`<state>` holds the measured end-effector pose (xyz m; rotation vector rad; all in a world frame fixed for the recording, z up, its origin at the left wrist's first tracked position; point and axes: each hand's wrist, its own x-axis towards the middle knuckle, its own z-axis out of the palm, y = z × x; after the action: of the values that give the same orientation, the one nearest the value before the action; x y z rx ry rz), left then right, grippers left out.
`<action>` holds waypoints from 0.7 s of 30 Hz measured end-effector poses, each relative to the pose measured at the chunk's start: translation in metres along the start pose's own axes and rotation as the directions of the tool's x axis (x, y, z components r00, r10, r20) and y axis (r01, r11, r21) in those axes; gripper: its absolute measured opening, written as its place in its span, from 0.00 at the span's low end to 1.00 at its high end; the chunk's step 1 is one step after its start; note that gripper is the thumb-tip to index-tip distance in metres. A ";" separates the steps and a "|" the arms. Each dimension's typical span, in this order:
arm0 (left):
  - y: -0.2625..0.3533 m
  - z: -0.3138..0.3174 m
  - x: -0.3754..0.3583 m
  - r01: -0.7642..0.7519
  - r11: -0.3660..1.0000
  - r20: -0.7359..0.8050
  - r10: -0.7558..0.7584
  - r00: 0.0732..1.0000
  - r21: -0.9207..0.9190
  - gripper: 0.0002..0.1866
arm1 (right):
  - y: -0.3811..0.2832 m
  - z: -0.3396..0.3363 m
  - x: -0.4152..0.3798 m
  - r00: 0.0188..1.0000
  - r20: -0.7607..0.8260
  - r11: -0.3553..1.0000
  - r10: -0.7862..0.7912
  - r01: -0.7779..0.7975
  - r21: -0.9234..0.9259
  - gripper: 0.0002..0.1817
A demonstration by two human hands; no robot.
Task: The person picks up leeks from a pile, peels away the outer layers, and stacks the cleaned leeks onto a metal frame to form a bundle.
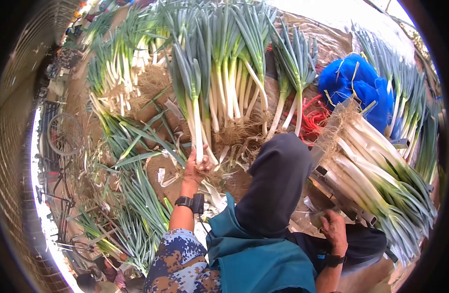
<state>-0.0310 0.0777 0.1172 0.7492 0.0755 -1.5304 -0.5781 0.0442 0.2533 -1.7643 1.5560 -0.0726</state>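
Observation:
My left hand (197, 167) is closed around the white root end of a leek (197, 129). Its green leaves point away from me, overlapping the pile behind. Low at the right, my right hand (334, 229) has its fingers curled, close to my bent leg. A greyish flat piece (316, 218) shows at those fingertips; I cannot tell what it is. Just beyond my left hand, a row of leeks (229, 93) with roots on lies on the ground. Trimmed leaves and pale peelings (215, 198) are scattered under my left wrist.
Stacked leeks (376, 166) fill a metal-edged rack (339, 195) on my right. Behind it are a blue net bundle (354, 80) and red strings (312, 117). More leeks (121, 63) lie far left, cut greens (141, 205) nearer. A bicycle wheel (65, 134) stands at the left edge.

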 end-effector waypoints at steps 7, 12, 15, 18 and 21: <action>0.018 0.052 -0.014 -0.034 0.983 -0.112 0.055 0.992 0.183 0.17 | -0.009 -0.012 -0.003 0.991 -0.089 0.990 -0.105 0.113 0.090 0.12; 0.037 0.157 -0.014 -0.179 0.830 -0.059 0.246 0.967 0.529 0.13 | -0.079 -0.065 -0.011 0.990 -0.114 0.809 -0.087 0.137 0.571 0.11; 0.030 0.227 -0.040 -0.289 0.679 0.038 0.359 0.933 0.675 0.14 | -0.144 -0.102 0.003 0.929 -0.168 0.663 -0.329 0.354 0.660 0.13; -0.004 0.256 -0.072 -0.433 0.385 0.213 0.496 0.842 0.815 0.17 | -0.196 -0.096 0.053 0.897 -0.063 0.522 -0.437 0.310 0.795 0.22; -0.049 0.280 -0.107 -0.467 0.086 0.377 0.472 0.797 0.880 0.24 | -0.231 -0.043 0.134 0.857 0.043 0.298 -0.514 0.131 0.945 0.33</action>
<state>-0.1978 0.0426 0.3681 1.5650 -1.1648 -0.7430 -0.3757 -0.1024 0.3569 -0.9947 0.5538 -0.6929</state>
